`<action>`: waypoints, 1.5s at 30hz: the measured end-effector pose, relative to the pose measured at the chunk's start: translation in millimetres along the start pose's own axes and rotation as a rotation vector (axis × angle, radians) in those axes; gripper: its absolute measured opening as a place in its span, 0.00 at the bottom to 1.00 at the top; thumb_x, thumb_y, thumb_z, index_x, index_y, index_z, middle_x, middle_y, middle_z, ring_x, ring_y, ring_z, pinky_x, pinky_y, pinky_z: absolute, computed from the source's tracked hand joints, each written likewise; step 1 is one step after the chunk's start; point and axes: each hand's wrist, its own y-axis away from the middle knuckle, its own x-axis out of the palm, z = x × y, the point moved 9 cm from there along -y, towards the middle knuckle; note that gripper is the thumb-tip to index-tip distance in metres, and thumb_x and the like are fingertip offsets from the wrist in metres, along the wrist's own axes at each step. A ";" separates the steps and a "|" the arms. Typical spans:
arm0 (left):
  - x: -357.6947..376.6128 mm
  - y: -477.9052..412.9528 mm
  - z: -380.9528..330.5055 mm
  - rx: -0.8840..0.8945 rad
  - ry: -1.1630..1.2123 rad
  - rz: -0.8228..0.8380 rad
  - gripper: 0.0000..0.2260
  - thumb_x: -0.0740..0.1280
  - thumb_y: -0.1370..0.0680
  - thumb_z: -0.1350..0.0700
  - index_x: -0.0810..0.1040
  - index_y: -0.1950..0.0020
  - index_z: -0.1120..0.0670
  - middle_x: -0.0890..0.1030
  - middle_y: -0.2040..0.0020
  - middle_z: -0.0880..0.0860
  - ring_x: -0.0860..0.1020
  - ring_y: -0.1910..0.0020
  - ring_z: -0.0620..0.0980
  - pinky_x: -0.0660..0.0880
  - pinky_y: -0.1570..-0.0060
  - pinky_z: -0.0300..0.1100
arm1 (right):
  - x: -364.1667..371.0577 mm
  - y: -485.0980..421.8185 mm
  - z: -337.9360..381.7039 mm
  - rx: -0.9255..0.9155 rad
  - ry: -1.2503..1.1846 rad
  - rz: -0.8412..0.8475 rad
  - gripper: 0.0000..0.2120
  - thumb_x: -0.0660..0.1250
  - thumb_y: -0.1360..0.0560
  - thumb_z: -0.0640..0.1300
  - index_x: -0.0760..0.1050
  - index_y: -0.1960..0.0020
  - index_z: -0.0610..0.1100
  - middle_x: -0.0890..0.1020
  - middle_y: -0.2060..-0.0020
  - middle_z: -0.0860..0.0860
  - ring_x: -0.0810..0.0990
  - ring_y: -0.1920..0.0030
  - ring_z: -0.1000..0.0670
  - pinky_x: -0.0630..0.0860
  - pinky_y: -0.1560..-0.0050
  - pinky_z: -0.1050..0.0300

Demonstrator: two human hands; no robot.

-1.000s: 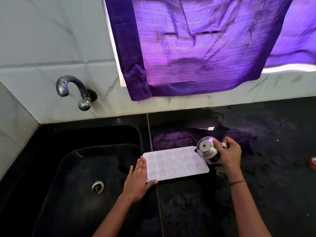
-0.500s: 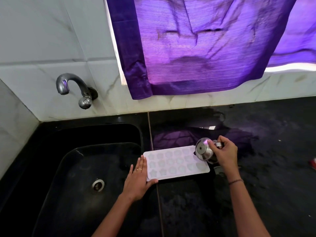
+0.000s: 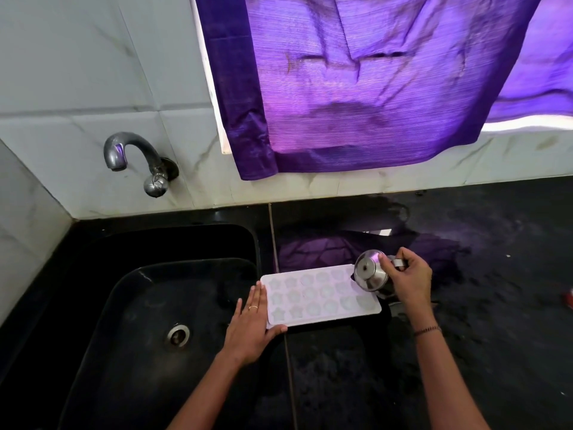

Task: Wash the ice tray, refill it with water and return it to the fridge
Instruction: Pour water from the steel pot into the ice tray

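A white ice tray with star and round moulds lies flat on the black counter, just right of the sink. My left hand rests flat against the tray's left end, fingers straight and thumb under its near corner. My right hand grips a small steel jug by its handle. The jug is tipped on its side over the tray's far right corner, its base facing me. No stream of water is visible.
A black sink with a metal drain fills the left. A steel tap juts from the white tiled wall. A purple curtain hangs above the wet black counter. Something red sits at the right edge.
The right hand has tipped the jug a little further and lifted it slightly over the tray's far right corner. The left hand stays at the tray's left end.
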 end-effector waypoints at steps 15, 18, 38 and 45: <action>0.0 0.9 0.3 -0.007 0.016 -0.001 0.52 0.41 0.36 0.24 0.35 0.24 0.58 0.33 0.26 0.49 0.38 0.24 0.46 0.37 0.28 0.45 | 10.0 1.7 6.2 0.069 -0.231 -0.004 0.21 0.72 0.29 0.39 0.61 0.70 0.42 0.62 0.75 0.50 0.61 0.71 0.55 0.63 0.69 0.59; -0.6 1.9 0.1 -0.015 0.004 0.007 0.45 0.49 0.29 0.31 0.35 0.24 0.58 0.37 0.23 0.52 0.38 0.24 0.46 0.37 0.28 0.45 | 15.8 1.9 8.2 0.049 -0.228 0.018 0.22 0.73 0.30 0.39 0.60 0.70 0.43 0.62 0.75 0.50 0.60 0.71 0.53 0.62 0.68 0.58; 0.0 3.5 -1.5 0.017 -0.025 -0.018 0.50 0.26 0.43 0.24 0.28 0.31 0.56 0.31 0.29 0.49 0.33 0.29 0.43 0.35 0.30 0.43 | 33.4 6.9 29.2 -0.129 -0.022 0.114 0.21 0.73 0.30 0.37 0.61 0.71 0.46 0.67 0.71 0.50 0.64 0.71 0.55 0.63 0.69 0.67; 1.0 2.0 -0.7 0.015 -0.024 -0.021 0.54 0.23 0.45 0.23 0.30 0.29 0.56 0.31 0.29 0.49 0.33 0.29 0.43 0.36 0.30 0.43 | 30.5 7.5 30.9 -0.138 -0.010 0.093 0.24 0.73 0.31 0.38 0.58 0.71 0.49 0.64 0.73 0.53 0.64 0.72 0.55 0.63 0.71 0.68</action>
